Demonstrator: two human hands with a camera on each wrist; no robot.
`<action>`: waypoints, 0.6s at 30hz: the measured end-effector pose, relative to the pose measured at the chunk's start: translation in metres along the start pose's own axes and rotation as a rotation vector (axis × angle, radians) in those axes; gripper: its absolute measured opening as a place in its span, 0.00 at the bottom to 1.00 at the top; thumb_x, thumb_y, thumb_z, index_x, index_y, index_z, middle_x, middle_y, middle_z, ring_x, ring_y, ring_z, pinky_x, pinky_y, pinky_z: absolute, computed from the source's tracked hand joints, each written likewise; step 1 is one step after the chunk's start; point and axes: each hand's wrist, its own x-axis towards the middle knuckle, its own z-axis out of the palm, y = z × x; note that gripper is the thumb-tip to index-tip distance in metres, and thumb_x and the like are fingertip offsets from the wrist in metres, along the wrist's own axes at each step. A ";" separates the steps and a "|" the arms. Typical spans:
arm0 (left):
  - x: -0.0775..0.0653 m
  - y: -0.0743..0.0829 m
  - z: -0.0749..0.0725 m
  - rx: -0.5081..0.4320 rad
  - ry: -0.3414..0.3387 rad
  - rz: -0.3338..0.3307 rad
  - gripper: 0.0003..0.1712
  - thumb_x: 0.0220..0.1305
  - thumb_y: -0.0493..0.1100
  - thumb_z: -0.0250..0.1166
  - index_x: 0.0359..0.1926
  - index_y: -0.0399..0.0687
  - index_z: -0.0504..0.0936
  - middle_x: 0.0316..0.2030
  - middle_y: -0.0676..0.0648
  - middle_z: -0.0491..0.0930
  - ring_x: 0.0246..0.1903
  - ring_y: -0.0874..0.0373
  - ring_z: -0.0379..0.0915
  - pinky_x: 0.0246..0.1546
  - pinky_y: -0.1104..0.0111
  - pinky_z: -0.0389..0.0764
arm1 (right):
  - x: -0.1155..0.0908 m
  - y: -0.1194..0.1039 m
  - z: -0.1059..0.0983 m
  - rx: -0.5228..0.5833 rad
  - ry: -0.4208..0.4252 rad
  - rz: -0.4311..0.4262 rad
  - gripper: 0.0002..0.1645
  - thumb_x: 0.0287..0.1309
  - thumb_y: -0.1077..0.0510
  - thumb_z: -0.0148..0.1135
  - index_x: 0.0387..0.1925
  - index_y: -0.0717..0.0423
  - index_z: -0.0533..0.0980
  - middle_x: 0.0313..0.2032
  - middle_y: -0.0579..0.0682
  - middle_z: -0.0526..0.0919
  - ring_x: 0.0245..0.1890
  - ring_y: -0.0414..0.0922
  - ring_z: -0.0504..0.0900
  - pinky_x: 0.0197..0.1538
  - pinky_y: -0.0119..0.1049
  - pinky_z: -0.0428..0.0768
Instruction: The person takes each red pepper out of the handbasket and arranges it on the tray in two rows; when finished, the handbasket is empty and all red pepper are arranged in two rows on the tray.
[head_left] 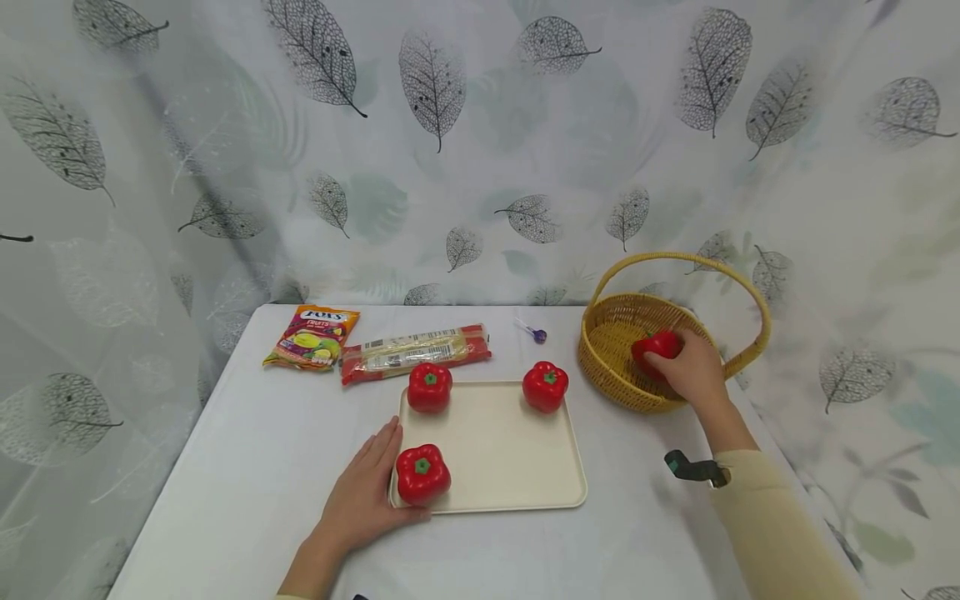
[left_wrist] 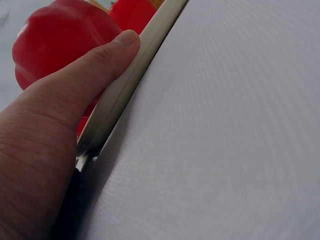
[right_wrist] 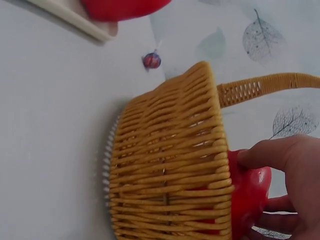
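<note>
My right hand (head_left: 692,367) grips a red bell pepper (head_left: 655,348) at the mouth of a yellow wicker basket (head_left: 611,379). In the right wrist view, the thumb lies on that pepper (right_wrist: 250,187), which is partly behind the woven wall. On the left, my left hand (head_left: 365,492) rests against a cream tray (head_left: 510,450) at its near left corner, fingers extended along the side. Its thumb (left_wrist: 107,57) lies along the front rim in the left wrist view. Three more red bell peppers sit on the tray: near left (head_left: 422,475), far left (head_left: 430,388) and far right (head_left: 545,387).
Behind the tray lie a bag of fruit candy (head_left: 312,337), a long clear-and-red packet (head_left: 416,352) and a small lollipop (head_left: 537,335). The basket's tall handle (head_left: 678,257) arches over its opening. A leaf-print curtain (head_left: 480,167) hangs along the white table's back edge.
</note>
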 end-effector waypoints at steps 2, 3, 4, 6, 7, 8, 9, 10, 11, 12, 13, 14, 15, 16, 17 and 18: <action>0.000 0.000 0.000 0.002 -0.001 0.000 0.82 0.41 0.84 0.77 0.88 0.49 0.52 0.87 0.52 0.49 0.84 0.53 0.46 0.81 0.49 0.56 | -0.003 -0.003 -0.001 0.025 0.010 -0.008 0.47 0.71 0.49 0.71 0.75 0.74 0.63 0.67 0.77 0.71 0.66 0.74 0.71 0.63 0.71 0.79; 0.000 0.000 0.000 0.005 -0.002 0.000 0.83 0.41 0.84 0.77 0.88 0.49 0.52 0.87 0.52 0.49 0.84 0.53 0.46 0.81 0.49 0.56 | -0.005 -0.005 -0.002 0.039 0.013 -0.013 0.47 0.71 0.49 0.71 0.76 0.74 0.63 0.67 0.77 0.72 0.66 0.74 0.72 0.63 0.70 0.79; 0.000 0.000 0.000 0.006 -0.002 0.000 0.83 0.41 0.84 0.77 0.88 0.49 0.52 0.87 0.52 0.50 0.84 0.53 0.46 0.81 0.49 0.56 | -0.006 -0.006 -0.002 0.051 0.016 -0.018 0.47 0.72 0.48 0.71 0.76 0.73 0.63 0.67 0.76 0.72 0.66 0.73 0.72 0.63 0.70 0.79; 0.000 0.001 0.000 0.008 -0.001 0.001 0.83 0.41 0.84 0.77 0.88 0.49 0.52 0.86 0.51 0.50 0.84 0.53 0.47 0.81 0.49 0.56 | -0.009 -0.007 -0.002 0.076 0.020 -0.031 0.47 0.72 0.48 0.71 0.76 0.73 0.63 0.67 0.76 0.73 0.66 0.73 0.74 0.63 0.69 0.80; 0.000 0.001 0.000 0.010 0.000 0.002 0.83 0.41 0.84 0.77 0.88 0.49 0.52 0.86 0.51 0.50 0.84 0.53 0.47 0.81 0.49 0.56 | -0.011 -0.008 -0.002 0.088 0.021 -0.037 0.47 0.72 0.48 0.71 0.76 0.73 0.63 0.67 0.76 0.74 0.65 0.73 0.74 0.63 0.68 0.80; 0.000 0.001 -0.001 0.012 0.000 0.002 0.83 0.41 0.84 0.77 0.88 0.49 0.52 0.86 0.51 0.50 0.84 0.52 0.47 0.81 0.49 0.56 | -0.012 -0.008 -0.003 0.098 0.023 -0.042 0.46 0.72 0.48 0.71 0.76 0.72 0.64 0.66 0.75 0.74 0.65 0.73 0.75 0.63 0.68 0.80; 0.000 0.001 -0.001 0.013 0.000 0.002 0.83 0.41 0.84 0.77 0.88 0.49 0.52 0.86 0.51 0.50 0.84 0.53 0.47 0.81 0.49 0.56 | -0.014 -0.008 -0.003 0.109 0.026 -0.047 0.46 0.72 0.48 0.71 0.76 0.72 0.64 0.66 0.75 0.74 0.65 0.73 0.75 0.63 0.68 0.80; 0.000 0.001 -0.001 0.010 -0.001 0.000 0.83 0.41 0.83 0.77 0.88 0.49 0.52 0.86 0.51 0.50 0.84 0.53 0.47 0.81 0.50 0.56 | -0.015 -0.009 -0.003 0.116 0.029 -0.053 0.46 0.72 0.47 0.71 0.77 0.72 0.64 0.66 0.75 0.75 0.65 0.72 0.76 0.63 0.67 0.80; 0.000 0.002 -0.001 0.008 -0.002 0.000 0.83 0.41 0.83 0.77 0.88 0.49 0.52 0.86 0.51 0.50 0.84 0.53 0.46 0.81 0.50 0.55 | -0.016 -0.009 -0.004 0.125 0.033 -0.059 0.46 0.72 0.47 0.71 0.76 0.71 0.64 0.66 0.75 0.75 0.64 0.72 0.76 0.63 0.67 0.81; 0.000 0.002 -0.001 0.007 -0.002 -0.001 0.83 0.41 0.83 0.77 0.88 0.49 0.52 0.86 0.51 0.50 0.84 0.53 0.46 0.81 0.50 0.55 | -0.018 -0.009 -0.004 0.132 0.037 -0.066 0.46 0.72 0.47 0.71 0.76 0.71 0.64 0.66 0.75 0.75 0.64 0.72 0.77 0.63 0.67 0.81; 0.000 0.002 -0.002 0.004 -0.002 -0.001 0.83 0.41 0.83 0.78 0.88 0.49 0.52 0.86 0.51 0.50 0.84 0.53 0.46 0.81 0.49 0.55 | -0.019 -0.010 -0.005 0.141 0.040 -0.071 0.46 0.72 0.47 0.72 0.76 0.71 0.65 0.66 0.74 0.75 0.64 0.72 0.77 0.63 0.67 0.81; 0.000 0.002 -0.002 -0.001 0.000 -0.001 0.82 0.41 0.83 0.78 0.88 0.49 0.52 0.86 0.51 0.50 0.84 0.53 0.46 0.81 0.49 0.56 | -0.020 -0.011 -0.005 0.150 0.044 -0.078 0.46 0.72 0.47 0.72 0.76 0.71 0.65 0.66 0.74 0.75 0.63 0.72 0.78 0.63 0.67 0.81; 0.000 0.003 -0.002 -0.005 0.002 -0.001 0.82 0.41 0.83 0.78 0.88 0.49 0.53 0.86 0.51 0.50 0.84 0.52 0.47 0.81 0.49 0.56 | -0.021 -0.012 -0.005 0.158 0.047 -0.084 0.46 0.72 0.46 0.72 0.76 0.70 0.65 0.66 0.74 0.76 0.63 0.71 0.78 0.63 0.66 0.81; 0.000 0.003 -0.002 -0.009 0.004 0.000 0.82 0.41 0.83 0.78 0.88 0.49 0.53 0.86 0.50 0.51 0.84 0.52 0.47 0.80 0.48 0.56 | -0.022 -0.013 -0.006 0.166 0.051 -0.090 0.46 0.72 0.46 0.72 0.76 0.70 0.65 0.66 0.73 0.76 0.63 0.71 0.78 0.63 0.66 0.81; 0.000 0.003 -0.002 -0.010 0.006 0.003 0.82 0.41 0.83 0.78 0.88 0.48 0.53 0.86 0.50 0.51 0.84 0.51 0.48 0.80 0.48 0.56 | -0.023 -0.014 -0.006 0.178 0.057 -0.095 0.46 0.72 0.46 0.73 0.76 0.70 0.65 0.66 0.73 0.76 0.63 0.71 0.78 0.63 0.66 0.81; 0.000 0.003 -0.002 -0.010 0.008 0.004 0.82 0.41 0.83 0.78 0.88 0.48 0.53 0.86 0.50 0.51 0.84 0.51 0.48 0.80 0.48 0.57 | -0.024 -0.014 -0.006 0.187 0.062 -0.099 0.46 0.72 0.46 0.73 0.76 0.69 0.66 0.66 0.73 0.76 0.64 0.70 0.78 0.64 0.66 0.80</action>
